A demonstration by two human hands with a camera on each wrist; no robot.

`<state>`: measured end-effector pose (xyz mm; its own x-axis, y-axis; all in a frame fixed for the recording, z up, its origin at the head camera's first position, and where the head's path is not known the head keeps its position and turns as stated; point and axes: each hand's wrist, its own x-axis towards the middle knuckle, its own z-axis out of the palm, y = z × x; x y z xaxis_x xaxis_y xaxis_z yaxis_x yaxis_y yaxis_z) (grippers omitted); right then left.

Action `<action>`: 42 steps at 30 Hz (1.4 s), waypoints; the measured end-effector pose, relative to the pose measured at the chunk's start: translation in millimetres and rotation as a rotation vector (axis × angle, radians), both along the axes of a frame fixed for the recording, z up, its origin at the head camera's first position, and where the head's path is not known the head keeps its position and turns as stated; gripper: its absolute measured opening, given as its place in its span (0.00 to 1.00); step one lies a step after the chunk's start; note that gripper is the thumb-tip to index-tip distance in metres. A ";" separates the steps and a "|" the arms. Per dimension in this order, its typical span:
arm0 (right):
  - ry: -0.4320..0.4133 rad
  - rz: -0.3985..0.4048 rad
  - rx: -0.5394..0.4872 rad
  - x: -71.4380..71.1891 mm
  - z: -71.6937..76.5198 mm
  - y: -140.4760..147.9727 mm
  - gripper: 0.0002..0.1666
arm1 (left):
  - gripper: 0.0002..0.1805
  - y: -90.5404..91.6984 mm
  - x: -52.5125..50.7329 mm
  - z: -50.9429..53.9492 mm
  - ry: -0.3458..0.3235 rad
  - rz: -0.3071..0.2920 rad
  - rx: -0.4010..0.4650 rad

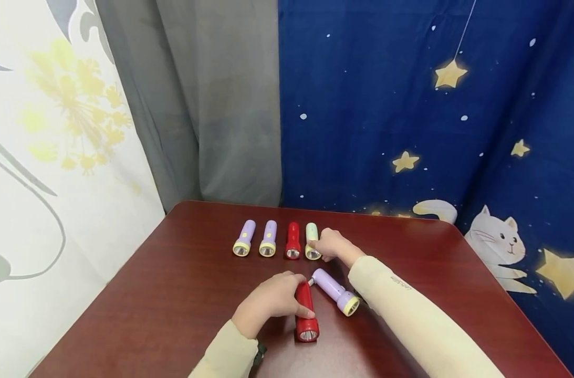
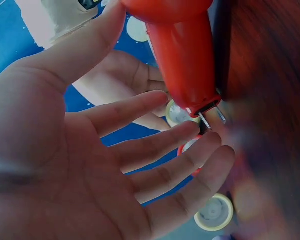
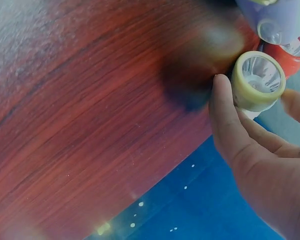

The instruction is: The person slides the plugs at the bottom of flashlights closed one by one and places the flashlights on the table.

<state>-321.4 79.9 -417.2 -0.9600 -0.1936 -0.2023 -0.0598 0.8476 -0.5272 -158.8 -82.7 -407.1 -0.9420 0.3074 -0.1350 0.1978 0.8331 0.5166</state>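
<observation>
A red flashlight [image 1: 304, 299] lies near the table's front, its lens toward me and two metal prongs out of its tail. My left hand [image 1: 273, 296] rests over it, thumb across the body; in the left wrist view its fingers are nearly straight and spread beside the tail. At the right end of the back row, my right hand [image 1: 333, 244] pinches a pale green flashlight [image 1: 312, 233] near its lens. Close to the prongs, a purple flashlight [image 1: 333, 286] lies slanted, with its yellow-rimmed lens to the front right.
To the left of the pale green one stand, in a row, a red flashlight [image 1: 293, 236] and two purple flashlights [image 1: 269, 232], lenses toward me. All lie on a dark red wooden table [image 1: 173, 294]. Behind its far edge hang grey and blue star-printed curtains [image 1: 362, 131].
</observation>
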 end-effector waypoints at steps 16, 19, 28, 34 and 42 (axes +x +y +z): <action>0.006 0.053 -0.021 -1.2 5.3 9.4 0.24 | 0.43 -5.2 -9.0 -2.7 -0.072 -0.004 0.083; 0.008 0.064 -0.004 1.9 5.8 11.8 0.26 | 0.45 -3.6 -6.5 -3.5 -0.054 0.014 0.070; 0.121 0.142 0.118 17.7 14.5 27.5 0.39 | 0.45 5.0 5.8 -8.3 0.066 0.036 -0.009; 0.153 0.165 0.049 28.5 31.0 35.2 0.42 | 0.46 0.4 6.1 -11.3 0.054 0.028 0.005; 0.218 0.215 -0.016 58.7 55.9 27.1 0.38 | 0.44 -16.1 5.5 -5.0 0.074 0.076 0.141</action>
